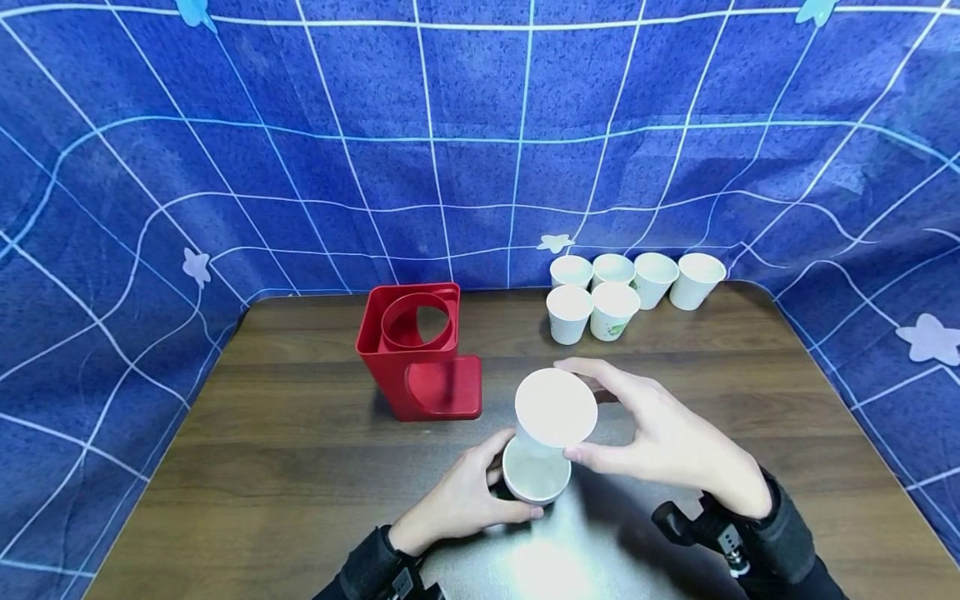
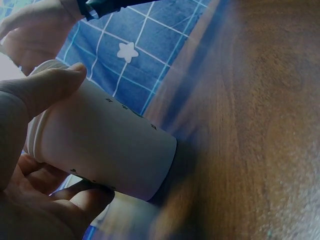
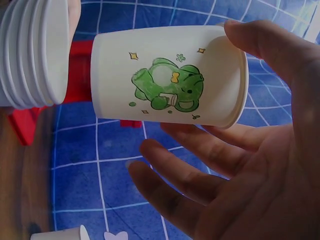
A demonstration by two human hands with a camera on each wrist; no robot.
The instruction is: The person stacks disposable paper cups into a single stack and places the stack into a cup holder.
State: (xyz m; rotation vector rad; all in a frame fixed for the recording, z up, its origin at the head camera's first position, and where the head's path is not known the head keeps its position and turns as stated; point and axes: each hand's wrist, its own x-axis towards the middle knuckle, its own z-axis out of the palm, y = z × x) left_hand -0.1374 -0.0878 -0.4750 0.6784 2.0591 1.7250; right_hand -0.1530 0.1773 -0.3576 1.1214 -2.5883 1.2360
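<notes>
Held by the right hand: a single paper cup, rim pinched between thumb at 6 o'clock and fingers curled over the far edge at 12 o'clock, mouth turned toward the head camera. Positioned directly above and touching a nested stack of paper cups, base apparently pointed into the top cup of that stack, an attitude judged suited to nesting or separating.

Gripped by the left hand: the stack, thumb and fingers wrapped round its side wall from 9 o'clock, base close to the wooden table; contact with the surface could not be confirmed. Grip judged to steady the stack against the load from above.

Seen in the right wrist view: a green cartoon bear with a yellow bow printed on the single cup, with small yellow stars and green clover marks around it. No readable writing or brand found. Several stacked rims visible just beside the cup's base.

Seen in the left wrist view: small dark marks on the stack's wall, too small to read.

Located at 10 o'clock from the hands: a red plastic cup dispenser, empty ring at top. At 1 o'clock, well apart: six upright loose cups, grouped near the table's far edge.
</notes>
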